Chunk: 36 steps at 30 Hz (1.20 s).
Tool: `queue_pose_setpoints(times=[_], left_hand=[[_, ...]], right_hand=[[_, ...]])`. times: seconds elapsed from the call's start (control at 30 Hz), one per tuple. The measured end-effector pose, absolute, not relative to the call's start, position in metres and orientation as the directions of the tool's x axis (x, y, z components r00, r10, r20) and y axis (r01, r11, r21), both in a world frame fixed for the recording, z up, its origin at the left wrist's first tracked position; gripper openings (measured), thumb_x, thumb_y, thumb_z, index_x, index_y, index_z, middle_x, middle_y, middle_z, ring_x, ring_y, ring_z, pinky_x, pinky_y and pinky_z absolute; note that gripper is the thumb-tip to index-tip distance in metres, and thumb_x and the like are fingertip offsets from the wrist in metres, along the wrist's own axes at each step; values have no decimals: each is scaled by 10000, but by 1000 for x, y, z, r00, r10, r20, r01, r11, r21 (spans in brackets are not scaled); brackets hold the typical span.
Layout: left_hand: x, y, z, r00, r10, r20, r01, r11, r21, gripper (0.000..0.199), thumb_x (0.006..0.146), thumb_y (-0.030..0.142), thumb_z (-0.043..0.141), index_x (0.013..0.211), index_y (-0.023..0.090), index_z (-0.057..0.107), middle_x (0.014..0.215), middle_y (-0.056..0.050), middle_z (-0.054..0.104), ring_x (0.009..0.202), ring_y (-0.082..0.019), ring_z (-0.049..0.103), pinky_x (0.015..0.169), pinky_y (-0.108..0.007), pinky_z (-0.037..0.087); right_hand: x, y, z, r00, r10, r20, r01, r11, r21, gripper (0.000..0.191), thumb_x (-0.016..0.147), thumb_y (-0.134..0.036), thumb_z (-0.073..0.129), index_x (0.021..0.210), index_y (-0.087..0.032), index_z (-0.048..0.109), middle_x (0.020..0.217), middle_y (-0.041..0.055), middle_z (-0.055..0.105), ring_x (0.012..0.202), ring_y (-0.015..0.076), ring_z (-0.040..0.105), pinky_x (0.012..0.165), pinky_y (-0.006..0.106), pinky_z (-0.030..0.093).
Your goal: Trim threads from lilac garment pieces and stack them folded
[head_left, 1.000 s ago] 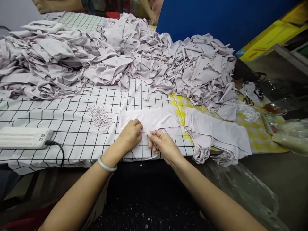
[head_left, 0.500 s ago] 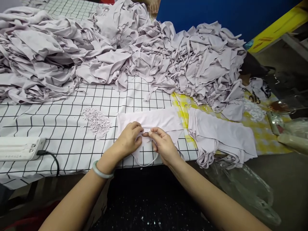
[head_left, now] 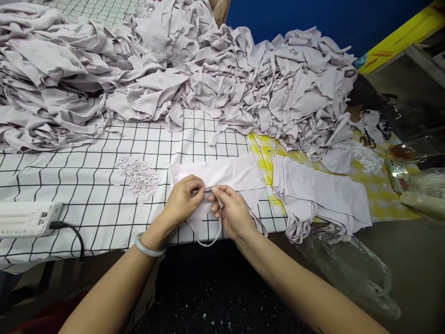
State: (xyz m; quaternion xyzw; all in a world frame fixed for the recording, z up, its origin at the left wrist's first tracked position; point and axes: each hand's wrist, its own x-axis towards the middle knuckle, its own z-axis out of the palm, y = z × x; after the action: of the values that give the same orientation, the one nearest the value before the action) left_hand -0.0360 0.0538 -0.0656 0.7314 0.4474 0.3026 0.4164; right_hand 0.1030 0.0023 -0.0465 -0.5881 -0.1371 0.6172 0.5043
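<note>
A pale lilac fabric garment lies on the checked cloth in front of me. Over its near side, my left hand pinches a thin lilac strap between thumb and fingers. My right hand is closed on the same strap just to the right, fingertips almost meeting the left ones. Between the fingertips sits a tiny bit on the strap, too small to make out. From the right hand the strap hangs in a loop over the table's front edge.
Left of the garment is a heap of small pale chips. A white power bank with a black cable lies at far left. Folded lilac pieces are stacked at right. Behind rises a large lilac garment pile; scissors lie at right.
My right fingers have closed further around the strap, which now shows stretched between both hands. The hanging loop has shifted and dropped slightly lower.
</note>
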Motion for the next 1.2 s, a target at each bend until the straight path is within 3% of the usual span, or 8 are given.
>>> queue_pose_setpoints(times=[0.17,0.5,0.83,1.2], left_hand=[[-37,53,-68,411,908,81,384,-253,888,137,842,113,588,772,187,679,906,-43,693,831,-157,660,762,-300,525],[-35,53,-71,398,910,117,382,-280,881,129,817,124,593,755,187,687,892,-44,687,798,-153,658,718,-284,520],[-30,49,-74,303,947,109,383,-226,895,132,798,97,612,716,184,667,875,-30,685,808,-153,652,723,-282,515],[-30,49,-76,307,946,104,389,-225,893,130,798,100,616,728,190,679,914,-40,683,838,-164,655,757,-311,531]], right_hand=[[102,6,-47,205,748,-631,-507,-470,-722,280,615,-357,797,744,-171,631,582,-37,617,420,69,505,372,177,385],[102,10,-47,213,758,-616,-474,-471,-744,222,655,-321,753,686,-177,586,507,-60,556,389,63,461,337,165,338],[99,7,-49,254,750,-611,-470,-456,-756,223,674,-332,746,690,-183,581,523,-59,560,410,75,498,365,179,399],[100,7,-49,247,752,-611,-477,-455,-752,230,663,-333,750,693,-187,575,509,-58,554,393,76,477,353,182,380]])
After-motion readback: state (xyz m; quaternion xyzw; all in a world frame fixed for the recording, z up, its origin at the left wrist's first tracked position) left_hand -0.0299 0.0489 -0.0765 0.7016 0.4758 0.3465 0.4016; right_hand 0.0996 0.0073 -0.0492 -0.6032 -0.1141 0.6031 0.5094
